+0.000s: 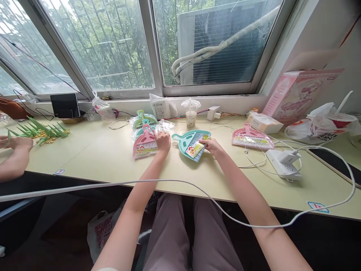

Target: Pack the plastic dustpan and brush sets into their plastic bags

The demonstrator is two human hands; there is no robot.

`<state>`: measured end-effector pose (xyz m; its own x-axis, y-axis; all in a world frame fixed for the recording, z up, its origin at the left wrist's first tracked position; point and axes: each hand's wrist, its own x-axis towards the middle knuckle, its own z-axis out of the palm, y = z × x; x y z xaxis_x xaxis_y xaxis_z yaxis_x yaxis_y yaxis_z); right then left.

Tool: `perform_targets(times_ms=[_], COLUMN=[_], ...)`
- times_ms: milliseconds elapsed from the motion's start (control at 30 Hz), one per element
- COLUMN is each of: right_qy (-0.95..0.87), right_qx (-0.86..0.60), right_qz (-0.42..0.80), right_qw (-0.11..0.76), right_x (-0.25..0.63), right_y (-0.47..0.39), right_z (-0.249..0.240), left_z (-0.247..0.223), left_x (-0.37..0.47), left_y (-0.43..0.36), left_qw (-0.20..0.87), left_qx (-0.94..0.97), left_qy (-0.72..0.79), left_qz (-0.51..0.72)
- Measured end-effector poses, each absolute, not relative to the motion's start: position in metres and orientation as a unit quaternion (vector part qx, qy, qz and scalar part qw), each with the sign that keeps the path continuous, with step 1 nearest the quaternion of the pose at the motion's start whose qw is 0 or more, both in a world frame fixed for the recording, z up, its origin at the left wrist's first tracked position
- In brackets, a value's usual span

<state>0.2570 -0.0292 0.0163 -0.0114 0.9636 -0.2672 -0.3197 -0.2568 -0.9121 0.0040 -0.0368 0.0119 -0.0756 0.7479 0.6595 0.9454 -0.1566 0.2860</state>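
A teal dustpan with a brush and a printed card (pixel 192 144) lies on the pale desk (pixel 93 150), and my right hand (pixel 212 145) pinches its right edge by the card. My left hand (pixel 163 142) is closed at the right side of a bagged pink dustpan set (pixel 144 143), beside crumpled clear plastic; what its fingers grip is hard to make out. Behind the pink set lie bagged green and teal dustpans (pixel 143 119). Another wrapped pink set (pixel 252 137) rests farther right.
Along the window side stand a lidded cup (pixel 191 113), a plastic packet (pixel 162 106) and a tissue box (pixel 265 121). A power strip (pixel 282 164) and white cables are at right. Another person's hands (pixel 17 145) are beside green plant-like pieces (pixel 42 130) at left.
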Motion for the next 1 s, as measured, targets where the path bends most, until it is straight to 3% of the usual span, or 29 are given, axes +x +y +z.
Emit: perform_targets(times_ms=[233,467,600,767,900,1000], right_qy=[-0.332,-0.313,-0.299,-0.323,-0.322,-0.317], right_qx=[-0.423,-0.366,-0.357,-0.335,-0.333,-0.337], right_qz=[0.637,0.645,0.636,0.630,0.635,0.637], right_qw=[0.552,0.594,0.615,0.622,0.619,0.617], right_x=[0.248,0.236,0.234,0.229,0.224,0.222], right_y=[-0.033,-0.033,-0.032,-0.037,-0.041,-0.043], right_z=[0.017,0.012,0.011,0.013,0.012,0.012], left_z=[0.024,0.028,0.027,0.031,0.038,0.040], left_x=[0.012,0.026,0.041,0.040,0.023,0.019], left_y=[-0.045,-0.059,-0.064,-0.054,-0.046,-0.046], left_qw=[0.124,0.089,0.071,-0.141,-0.340,-0.444], left_qx=[-0.670,-0.780,-0.673,-0.469,-0.397,-0.446], left_qy=[-0.584,-0.462,-0.515,-0.562,-0.522,-0.450], left_qz=[-0.442,-0.413,-0.527,-0.667,-0.673,-0.634])
